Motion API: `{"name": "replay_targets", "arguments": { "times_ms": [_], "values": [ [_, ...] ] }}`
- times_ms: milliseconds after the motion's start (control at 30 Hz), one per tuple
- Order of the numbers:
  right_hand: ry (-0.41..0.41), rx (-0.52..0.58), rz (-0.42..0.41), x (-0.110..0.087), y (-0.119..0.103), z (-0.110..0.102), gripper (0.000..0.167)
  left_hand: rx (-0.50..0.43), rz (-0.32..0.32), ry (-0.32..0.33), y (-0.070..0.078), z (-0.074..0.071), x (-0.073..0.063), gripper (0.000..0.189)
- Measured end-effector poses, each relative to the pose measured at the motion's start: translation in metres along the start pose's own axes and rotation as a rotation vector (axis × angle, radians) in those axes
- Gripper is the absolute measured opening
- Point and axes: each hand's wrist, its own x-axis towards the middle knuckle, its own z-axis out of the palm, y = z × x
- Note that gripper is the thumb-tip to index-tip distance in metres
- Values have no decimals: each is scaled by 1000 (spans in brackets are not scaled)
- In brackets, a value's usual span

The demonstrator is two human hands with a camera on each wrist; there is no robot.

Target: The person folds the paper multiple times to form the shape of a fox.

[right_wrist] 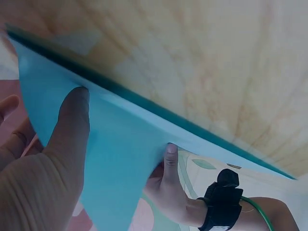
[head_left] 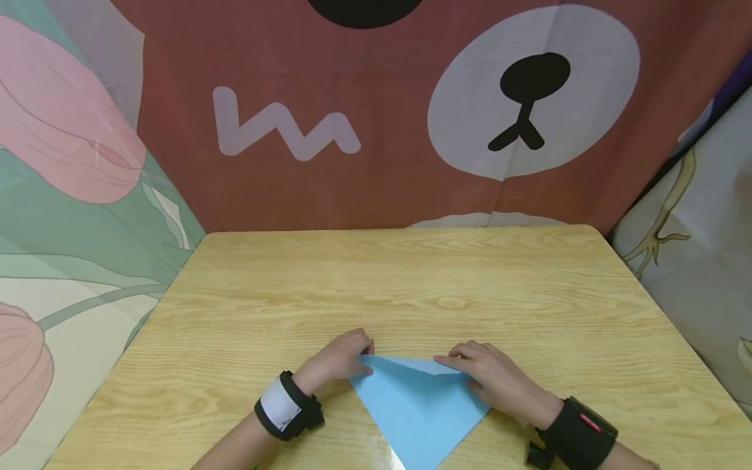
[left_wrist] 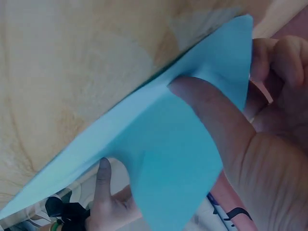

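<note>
Across the near part of a wood-grain table (head_left: 376,287), a blue paper triangle (head_left: 423,411), long edge away from the body, point towards it; whether resting flat or slightly raised, hard to tell. Forearms (head_left: 237,444) angled inward from either side. Pinched in the left hand (head_left: 337,358) near one end, thumb on the face, fingers behind; pinched likewise in the right hand (head_left: 496,375) towards the other. At each wrist, a black band (head_left: 572,437).

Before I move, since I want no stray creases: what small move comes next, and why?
Probably ease the blue paper flat onto the table: the left hand and right hand hold its opposite sides, and between them it bows instead of lying flat.
</note>
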Motion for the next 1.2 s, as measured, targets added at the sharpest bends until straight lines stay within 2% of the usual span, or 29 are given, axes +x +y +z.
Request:
{"name": "replay_targets", "arguments": {
  "times_ms": [300,533,667,800,1067,1200],
  "values": [
    [20,-68,53,0,3,3,65,-52,-37,48,3,2,4,14],
    [83,-44,18,0,5,6,69,-38,-45,90,3,3,11,15],
    [70,-31,18,0,5,5,70,-33,-42,100,1,3,15,15],
    [49,-11,75,1,6,4,70,-12,-41,104,0,3,17,16],
    [-5,-2,313,3,11,0,83,-28,-59,106,-4,2,15,13],
    [-5,-21,328,3,13,-1,75,-43,-72,109,-9,0,11,16]
  ]
}}
